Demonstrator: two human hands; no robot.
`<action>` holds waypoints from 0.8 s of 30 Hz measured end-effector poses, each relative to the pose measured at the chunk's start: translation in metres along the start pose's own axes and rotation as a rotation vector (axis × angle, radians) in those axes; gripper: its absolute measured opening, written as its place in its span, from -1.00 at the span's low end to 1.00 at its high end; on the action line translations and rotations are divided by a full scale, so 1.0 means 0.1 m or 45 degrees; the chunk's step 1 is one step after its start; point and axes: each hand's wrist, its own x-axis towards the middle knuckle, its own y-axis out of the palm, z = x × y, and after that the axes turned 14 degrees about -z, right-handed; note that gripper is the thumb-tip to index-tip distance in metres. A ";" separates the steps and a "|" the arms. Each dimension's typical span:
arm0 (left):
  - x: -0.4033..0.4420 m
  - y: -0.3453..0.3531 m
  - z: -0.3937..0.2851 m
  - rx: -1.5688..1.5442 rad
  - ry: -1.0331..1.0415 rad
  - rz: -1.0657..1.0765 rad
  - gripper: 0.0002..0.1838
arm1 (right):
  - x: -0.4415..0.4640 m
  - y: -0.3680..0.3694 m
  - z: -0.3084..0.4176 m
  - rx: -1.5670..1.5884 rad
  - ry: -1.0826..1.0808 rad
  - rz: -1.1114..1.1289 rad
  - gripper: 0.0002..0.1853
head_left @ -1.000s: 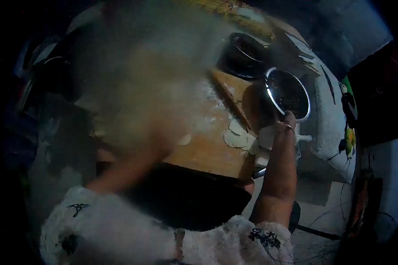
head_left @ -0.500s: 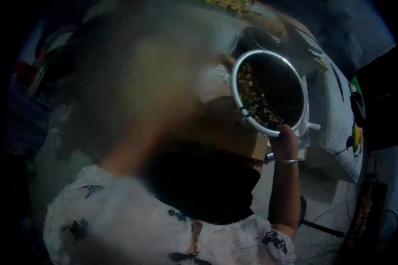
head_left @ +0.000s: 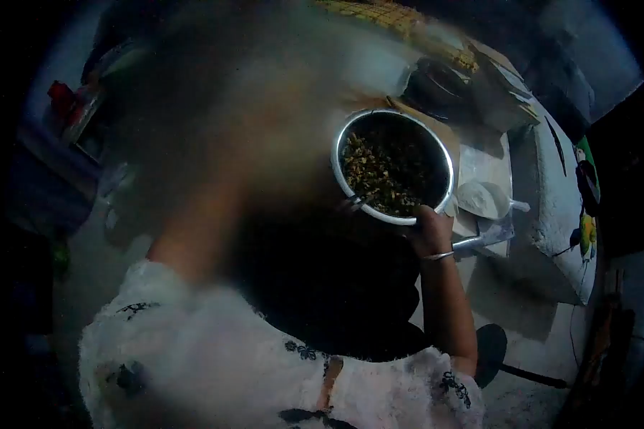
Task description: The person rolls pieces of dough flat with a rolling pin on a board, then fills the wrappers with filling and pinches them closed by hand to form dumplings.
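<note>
My right hand (head_left: 432,230) grips the near rim of a round metal bowl (head_left: 443,202), thumb over the edge. Chopped filling (head_left: 381,175), brown and green, lies in the bowl, mostly toward its left and near side. A thin dark handle or utensil end (head_left: 353,203) shows at the bowl's lower left rim. My left forearm (head_left: 200,232) reaches up and forward on the left, but a large blur hides that hand and anything it may hold. Part of a wooden board (head_left: 436,131) shows behind the bowl.
Right of the bowl, a white scoop or dish of flour (head_left: 479,199) sits beside a clear plastic bag (head_left: 499,232). Behind stands a dark round pan (head_left: 438,89). A white-covered ledge (head_left: 551,214) runs along the right, and a red object (head_left: 63,101) is at the far left.
My right hand has lifted the bowl from the right side and brought it left and nearer, over the board. The filling has come into view. My left forearm has moved, its hand still blurred.
</note>
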 end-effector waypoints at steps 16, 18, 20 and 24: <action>0.17 1.05 -0.05 -0.109 0.228 0.173 -0.77 | -0.33 0.58 0.34 -1.161 -1.625 0.544 -0.65; 0.11 1.17 0.09 -0.077 0.291 -0.006 -0.78 | -0.23 0.69 0.35 -1.252 -1.657 0.704 -0.67; 0.02 1.10 0.02 -0.151 0.167 -0.023 -0.79 | -0.14 0.76 0.36 -1.440 -1.582 0.888 -0.70; 0.02 1.18 0.16 -0.217 0.166 -0.012 -0.81 | -0.15 0.79 0.46 -1.463 -1.669 0.926 -0.75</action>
